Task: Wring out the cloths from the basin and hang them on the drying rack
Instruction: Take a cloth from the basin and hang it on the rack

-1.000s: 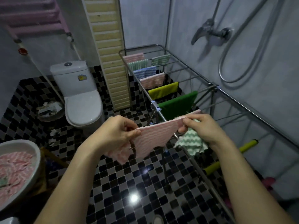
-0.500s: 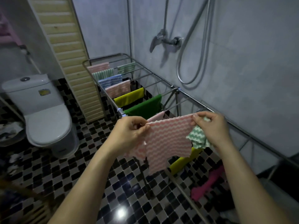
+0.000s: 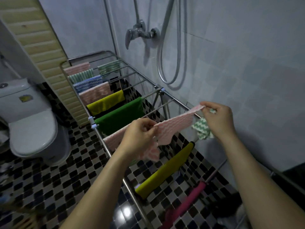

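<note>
Two hands pinched the pink cloth (image 3: 175, 128) by its top corners, L hand (image 3: 140, 134) at the 8 o'clock end and R hand (image 3: 219, 119) at 2 o'clock. Its long axis ran approx parallel to the rods of the drying rack (image 3: 177, 101), and it was held taut just above them. R thumb and forefinger were narrow on the corner, w/ the other fingers curled round a bunched green-white cloth (image 3: 202, 130). More pink fabric hung under the L palm, same cloth or another, can't tell; the bare rod (image 3: 158, 108) lay toward 12 o'clock, prob. the next drop.
</note>
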`<state>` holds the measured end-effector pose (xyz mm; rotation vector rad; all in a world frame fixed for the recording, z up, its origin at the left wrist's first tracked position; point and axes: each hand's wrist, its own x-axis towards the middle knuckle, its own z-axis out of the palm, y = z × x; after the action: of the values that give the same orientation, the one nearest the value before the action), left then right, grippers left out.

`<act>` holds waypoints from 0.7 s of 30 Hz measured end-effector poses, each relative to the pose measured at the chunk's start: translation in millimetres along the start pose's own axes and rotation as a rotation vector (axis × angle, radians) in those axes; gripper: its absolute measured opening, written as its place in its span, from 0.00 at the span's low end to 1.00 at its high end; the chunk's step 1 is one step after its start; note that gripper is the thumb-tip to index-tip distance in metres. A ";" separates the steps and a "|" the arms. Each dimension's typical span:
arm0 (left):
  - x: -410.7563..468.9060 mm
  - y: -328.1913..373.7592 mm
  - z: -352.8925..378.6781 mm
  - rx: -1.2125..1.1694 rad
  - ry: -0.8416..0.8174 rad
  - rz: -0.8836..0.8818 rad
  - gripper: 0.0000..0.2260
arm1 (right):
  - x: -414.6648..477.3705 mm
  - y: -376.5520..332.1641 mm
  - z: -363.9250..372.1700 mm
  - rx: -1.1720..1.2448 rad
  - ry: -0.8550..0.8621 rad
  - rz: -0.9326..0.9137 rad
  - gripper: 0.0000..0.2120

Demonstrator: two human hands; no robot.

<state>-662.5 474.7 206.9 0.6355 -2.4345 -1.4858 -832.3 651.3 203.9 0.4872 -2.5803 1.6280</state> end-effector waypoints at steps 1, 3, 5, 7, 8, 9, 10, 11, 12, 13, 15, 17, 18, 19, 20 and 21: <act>8.5 1.9 6.0 -0.028 -0.010 -0.029 0.05 | 8.1 5.0 0.3 0.005 0.013 0.011 0.12; 18.4 2.8 11.5 -0.076 -0.012 -0.065 0.06 | 15.0 10.1 2.6 -0.010 0.032 0.010 0.13; 36.4 -2.2 22.4 -0.100 -0.023 -0.110 0.06 | 27.4 19.5 7.5 -0.066 0.030 0.027 0.14; 54.9 -9.4 31.7 -0.119 -0.003 -0.150 0.06 | 38.7 29.3 16.0 -0.139 -0.031 0.063 0.16; 67.0 -15.3 36.4 -0.115 0.014 -0.166 0.06 | 45.7 34.5 21.0 -0.183 -0.064 0.086 0.17; 70.8 -19.0 37.3 -0.106 0.047 -0.184 0.06 | 46.5 35.7 25.2 -0.218 -0.115 0.095 0.18; 82.9 -25.7 40.3 -0.105 0.069 -0.212 0.07 | 52.0 40.7 31.6 -0.248 -0.152 0.109 0.19; 92.7 -32.2 42.3 -0.102 0.089 -0.241 0.08 | 57.0 43.8 38.4 -0.259 -0.183 0.125 0.20; 103.9 -39.8 44.5 -0.095 0.103 -0.271 0.08 | 63.4 46.5 46.1 -0.266 -0.215 0.137 0.21; 114.6 -47.8 45.9 -0.083 0.112 -0.305 0.09 | 68.6 47.4 54.0 -0.260 -0.248 0.151 0.23; 132.6 -61.2 48.2 -0.057 0.129 -0.349 0.07 | 76.1 48.9 69.1 -0.203 -0.333 0.194 0.28; 143.7 -70.8 47.4 0.077 0.173 -0.339 0.11 | 80.9 54.6 81.8 -0.125 -0.404 0.270 0.36; 144.4 -73.3 46.9 0.172 0.184 -0.314 0.14 | 80.7 57.9 83.3 -0.121 -0.393 0.303 0.36; 144.8 -75.6 46.5 0.256 0.170 -0.273 0.15 | 81.2 66.1 86.4 -0.164 -0.345 0.329 0.33; 146.0 -80.0 48.6 0.329 0.125 -0.226 0.13 | 82.0 75.8 89.4 -0.223 -0.267 0.357 0.27; 142.1 -80.0 52.2 0.403 0.055 -0.184 0.10 | 80.9 84.8 88.0 -0.283 -0.192 0.379 0.21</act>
<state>-789.0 417.6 106.6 0.9869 -2.7138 -1.0158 -922.9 587.6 107.9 0.1457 -3.1360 1.3146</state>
